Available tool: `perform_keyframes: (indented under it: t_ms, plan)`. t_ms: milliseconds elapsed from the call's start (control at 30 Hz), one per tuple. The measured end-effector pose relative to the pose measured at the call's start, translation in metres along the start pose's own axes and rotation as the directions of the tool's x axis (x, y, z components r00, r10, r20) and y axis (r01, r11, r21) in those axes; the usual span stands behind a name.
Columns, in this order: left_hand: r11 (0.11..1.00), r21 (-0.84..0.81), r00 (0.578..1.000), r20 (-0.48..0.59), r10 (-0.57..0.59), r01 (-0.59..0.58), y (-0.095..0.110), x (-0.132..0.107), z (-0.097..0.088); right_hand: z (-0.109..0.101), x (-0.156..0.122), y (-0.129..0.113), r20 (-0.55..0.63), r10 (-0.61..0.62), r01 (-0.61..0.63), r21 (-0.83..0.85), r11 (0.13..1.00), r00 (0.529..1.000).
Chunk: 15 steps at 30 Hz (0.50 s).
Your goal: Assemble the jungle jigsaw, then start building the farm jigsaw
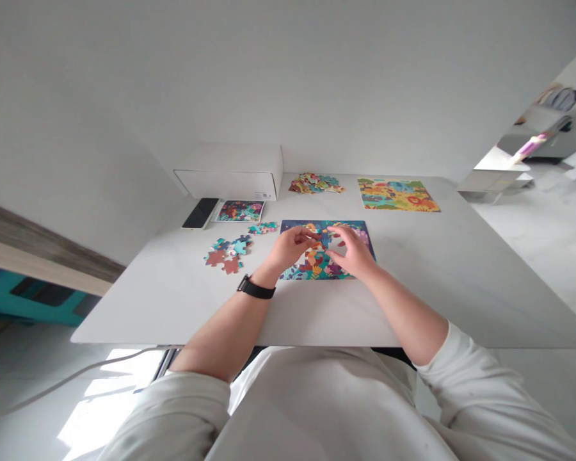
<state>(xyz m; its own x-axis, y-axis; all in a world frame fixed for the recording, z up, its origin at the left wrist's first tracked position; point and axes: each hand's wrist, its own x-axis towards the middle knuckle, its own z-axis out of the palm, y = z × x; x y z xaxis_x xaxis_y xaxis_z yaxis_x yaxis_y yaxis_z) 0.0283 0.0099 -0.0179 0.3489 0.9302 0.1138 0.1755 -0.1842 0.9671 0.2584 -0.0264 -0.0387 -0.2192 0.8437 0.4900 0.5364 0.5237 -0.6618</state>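
A partly filled jigsaw puzzle (326,274) with a dark blue border lies on the white table in front of me. My left hand (292,248), with a black watch on its wrist, is over the puzzle's left half. Its thumb and fingers are pinched together on a small puzzle piece (315,244) with orange on it, partly hidden by the fingertips. Over the right half hovers my right hand (354,253), thumb and fingers apart, holding nothing visible. White gaps show among the joined pieces. Loose puzzle pieces (230,253) lie left of the puzzle, with a smaller group (263,228) just behind.
A phone (200,213) and a picture card (240,210) lie at the back left, before a white box (228,182). Along the wall are a pile of other puzzle pieces (314,184) and a yellow animal puzzle (398,194). The table's front edge (326,346) is close to my body.
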Motion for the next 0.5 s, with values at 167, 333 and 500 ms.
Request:
perform_keyframes:
  t_ms: [167, 333, 500]
  plan:
    - [0.998, 0.048, 1.0, -0.007, -0.027, 0.027, 0.0, 0.001, -0.006, -0.001, 0.009, -0.005, 0.098, -0.131, 0.149, -0.211, 0.966, 0.987]
    - [0.989, 0.145, 0.998, -0.063, -0.015, 0.024, -0.009, 0.004, -0.015, 0.003, 0.026, -0.01, 0.135, -0.168, 0.203, -0.315, 0.927, 0.977]
    - [0.985, 0.166, 0.996, -0.082, -0.041, 0.055, -0.017, 0.007, -0.02, 0.009, 0.034, -0.007, 0.203, -0.184, 0.241, -0.304, 0.922, 0.962]
